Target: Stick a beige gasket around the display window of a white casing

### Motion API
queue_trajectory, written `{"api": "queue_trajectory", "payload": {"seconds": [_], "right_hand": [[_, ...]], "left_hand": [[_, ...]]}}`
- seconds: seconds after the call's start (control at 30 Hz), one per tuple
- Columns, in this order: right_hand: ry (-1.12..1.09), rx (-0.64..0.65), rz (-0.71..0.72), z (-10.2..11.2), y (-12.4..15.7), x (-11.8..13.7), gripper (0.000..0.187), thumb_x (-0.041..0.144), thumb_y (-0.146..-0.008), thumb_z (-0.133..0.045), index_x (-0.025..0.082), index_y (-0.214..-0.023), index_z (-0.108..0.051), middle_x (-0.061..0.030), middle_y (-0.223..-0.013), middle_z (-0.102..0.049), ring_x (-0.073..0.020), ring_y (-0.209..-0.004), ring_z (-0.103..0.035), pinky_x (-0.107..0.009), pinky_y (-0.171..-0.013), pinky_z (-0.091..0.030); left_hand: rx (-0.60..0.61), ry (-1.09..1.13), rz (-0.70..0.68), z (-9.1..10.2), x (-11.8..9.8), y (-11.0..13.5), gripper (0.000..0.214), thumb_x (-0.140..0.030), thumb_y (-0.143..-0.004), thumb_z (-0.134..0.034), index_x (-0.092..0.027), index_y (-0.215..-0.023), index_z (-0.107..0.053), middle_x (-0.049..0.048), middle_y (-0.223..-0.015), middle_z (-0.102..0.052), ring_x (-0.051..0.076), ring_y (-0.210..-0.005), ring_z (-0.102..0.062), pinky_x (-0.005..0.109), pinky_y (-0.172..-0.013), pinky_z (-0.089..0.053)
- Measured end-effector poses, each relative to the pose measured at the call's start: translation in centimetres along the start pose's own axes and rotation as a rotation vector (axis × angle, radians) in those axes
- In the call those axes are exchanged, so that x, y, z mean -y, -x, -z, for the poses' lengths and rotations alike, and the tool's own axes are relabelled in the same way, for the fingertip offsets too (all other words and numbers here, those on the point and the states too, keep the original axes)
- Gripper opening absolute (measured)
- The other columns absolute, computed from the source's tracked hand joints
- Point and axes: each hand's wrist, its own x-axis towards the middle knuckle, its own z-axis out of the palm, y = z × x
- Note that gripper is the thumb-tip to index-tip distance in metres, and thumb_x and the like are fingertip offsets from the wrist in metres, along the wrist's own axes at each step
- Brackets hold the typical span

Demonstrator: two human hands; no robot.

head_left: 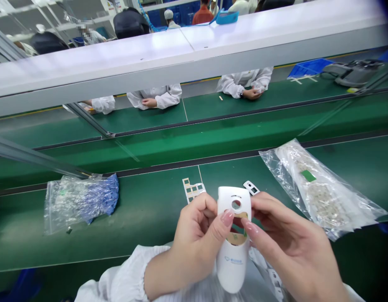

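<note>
A white plastic housing (232, 260) with a round hole near its top and an oval cut-out stands upright between my hands, low in the middle of the view. My left hand (194, 241) grips its left side, thumb pressed on the front by the cut-out. My right hand (291, 247) grips the right side, its thumb also on the front. A small white part with a dark window (251, 187) lies on the green mat just behind the housing. A perforated backing sheet (192, 189) lies to its left.
A clear bag of blue and clear parts (81, 200) lies at the left of the green mat (143, 209). A clear bag of small pale parts (319, 188) lies at the right. Across the belt, other people's white sleeves and hands (154, 98) rest on the far bench.
</note>
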Motion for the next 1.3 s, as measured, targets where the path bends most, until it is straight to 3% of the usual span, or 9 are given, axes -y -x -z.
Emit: {"api": "queue_trajectory", "payload": {"seconds": [0.27,0.47,0.57,0.73,0.93,1.13,1.3], "right_hand": [[-0.177,-0.018,-0.092,-0.6,-0.2,0.1,0.004,0.029,-0.086,-0.059,0.027,-0.089,-0.062,0.0001,-0.083,-0.051,-0.0101,-0.071,-0.055,-0.020,-0.058,-0.049],[-0.217,0.035,-0.069,-0.2,-0.3,-0.1,0.017,0.027,-0.090,-0.054,0.032,-0.102,-0.065,-0.0019,-0.086,-0.053,-0.0108,-0.073,-0.055,-0.018,-0.053,-0.050],[-0.204,0.069,-0.013,0.0,-0.6,-0.1,0.021,0.025,-0.090,-0.053,0.033,-0.105,-0.065,-0.0016,-0.083,-0.054,-0.0100,-0.069,-0.055,-0.018,-0.052,-0.049],[-0.130,0.054,-0.024,-0.4,-0.8,-0.7,0.015,0.028,-0.087,-0.059,0.030,-0.102,-0.063,-0.0001,-0.081,-0.056,-0.0100,-0.070,-0.056,-0.019,-0.057,-0.049],[-0.076,0.046,-0.076,-1.1,-0.5,-1.6,0.008,0.031,-0.091,-0.053,0.023,-0.091,-0.058,0.0011,-0.076,-0.060,-0.0083,-0.063,-0.058,-0.017,-0.054,-0.049],[-0.096,0.184,-0.209,-1.2,-0.6,-1.9,0.020,0.037,-0.086,-0.060,0.023,-0.095,-0.050,0.0011,-0.077,-0.060,-0.0094,-0.063,-0.056,-0.018,-0.050,-0.046],[-0.157,0.368,-0.305,-1.0,-0.9,-2.1,0.024,0.040,-0.090,-0.053,0.023,-0.105,-0.046,-0.0012,-0.088,-0.058,-0.0123,-0.078,-0.058,-0.024,-0.066,-0.050]], "left_hand": [[0.011,-0.054,0.002,0.0,0.0,0.0,0.027,-0.034,-0.087,-0.060,-0.016,-0.074,-0.045,0.0031,-0.069,-0.063,0.010,-0.059,-0.057,0.022,-0.054,-0.044],[-0.014,-0.037,-0.003,0.5,0.4,0.0,0.025,-0.033,-0.087,-0.060,-0.017,-0.075,-0.046,0.0016,-0.067,-0.062,0.011,-0.056,-0.057,0.025,-0.054,-0.047],[0.034,0.035,-0.014,0.5,0.5,-0.1,0.020,-0.030,-0.089,-0.057,-0.018,-0.077,-0.046,0.0013,-0.071,-0.064,0.012,-0.058,-0.061,0.030,-0.059,-0.053],[0.017,0.055,-0.050,0.5,0.8,-0.3,0.024,-0.028,-0.088,-0.059,-0.016,-0.071,-0.047,-0.0014,-0.067,-0.060,0.005,-0.056,-0.051,0.017,-0.053,-0.041],[-0.030,-0.017,-0.046,1.3,1.4,-0.5,0.030,-0.033,-0.088,-0.059,-0.017,-0.069,-0.043,-0.0030,-0.062,-0.051,0.006,-0.056,-0.043,0.020,-0.053,-0.035],[-0.056,-0.069,0.011,1.8,1.8,-0.9,0.032,-0.039,-0.088,-0.058,-0.017,-0.068,-0.046,-0.0022,-0.061,-0.051,0.007,-0.054,-0.042,0.022,-0.051,-0.033],[-0.115,-0.045,0.106,1.7,1.8,-1.2,0.041,-0.047,-0.082,-0.063,-0.016,-0.063,-0.042,-0.0037,-0.057,-0.043,0.007,-0.053,-0.039,0.021,-0.051,-0.031]]}}
